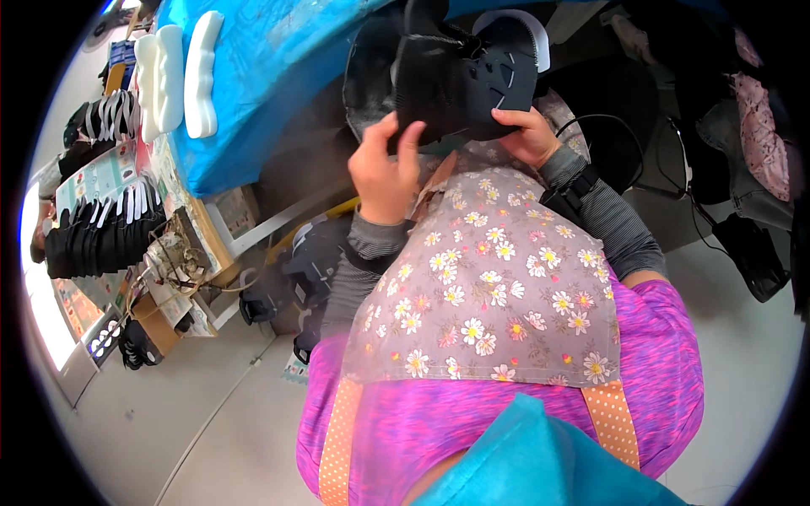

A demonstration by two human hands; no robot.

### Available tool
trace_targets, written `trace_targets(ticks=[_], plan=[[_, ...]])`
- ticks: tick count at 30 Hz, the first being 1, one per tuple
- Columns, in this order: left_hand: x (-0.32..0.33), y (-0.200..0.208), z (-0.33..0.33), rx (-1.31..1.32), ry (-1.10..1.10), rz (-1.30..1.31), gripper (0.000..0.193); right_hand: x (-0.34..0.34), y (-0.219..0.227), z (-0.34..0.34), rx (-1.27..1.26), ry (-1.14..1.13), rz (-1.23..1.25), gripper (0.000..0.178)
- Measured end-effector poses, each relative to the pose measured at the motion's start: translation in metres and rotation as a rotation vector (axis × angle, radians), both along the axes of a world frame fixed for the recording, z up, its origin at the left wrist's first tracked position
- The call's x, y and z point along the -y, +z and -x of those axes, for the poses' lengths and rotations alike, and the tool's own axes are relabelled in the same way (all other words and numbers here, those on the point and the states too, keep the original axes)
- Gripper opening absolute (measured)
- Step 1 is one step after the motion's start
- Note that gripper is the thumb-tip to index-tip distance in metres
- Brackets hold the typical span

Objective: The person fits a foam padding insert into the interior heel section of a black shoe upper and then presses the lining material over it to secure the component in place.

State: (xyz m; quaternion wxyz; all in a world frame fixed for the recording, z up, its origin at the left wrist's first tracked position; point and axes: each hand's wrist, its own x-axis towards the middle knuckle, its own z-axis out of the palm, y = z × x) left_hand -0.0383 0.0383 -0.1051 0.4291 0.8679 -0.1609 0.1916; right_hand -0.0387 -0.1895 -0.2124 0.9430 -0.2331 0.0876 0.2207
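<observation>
A black shoe upper [433, 88] with a stitched edge, small cut-outs and a white piece [537, 42] along its far right rim is held up at the top middle. My right hand [531, 137] grips its lower right side, thumb lying on the front face. My left hand [384, 169] is at the lower left edge, thumb and forefinger to either side of it; this hand is slightly blurred. Just behind, on the left, a dark rounded shape [367, 72] shows, its kind unclear. Fingers behind the upper are hidden.
Blue plastic sheeting [261, 76] covers the table at upper left, bearing white wavy-edged pieces [202, 76]. Further left, rows of black shoe parts [105, 240] fill a rack. A dark cable [624, 126] loops at right, and a black shoe-like thing [751, 253] hangs beyond.
</observation>
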Motion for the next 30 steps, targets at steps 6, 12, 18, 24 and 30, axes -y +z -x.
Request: trace_targets(ticks=[6,12,18,24,30], plan=[[-0.008,0.02,-0.017,0.267,0.111,-0.252,0.022,-0.003,0.003,0.003,0.035,0.013,-0.082,0.038],[0.016,0.073,-0.039,0.047,0.238,-0.244,0.021,0.004,0.039,-0.009,0.1,-0.013,-0.067,0.043],[0.061,0.063,-0.105,0.002,0.217,-0.875,0.019,0.005,0.023,-0.01,0.09,-0.054,-0.018,0.045],[0.067,0.007,-0.14,0.219,-0.013,-0.856,0.014,-0.004,0.017,-0.006,-0.067,-0.115,-0.089,0.041],[0.064,-0.014,-0.155,0.155,-0.299,-1.037,0.012,-0.006,0.02,0.0,-0.103,-0.119,-0.175,0.042]])
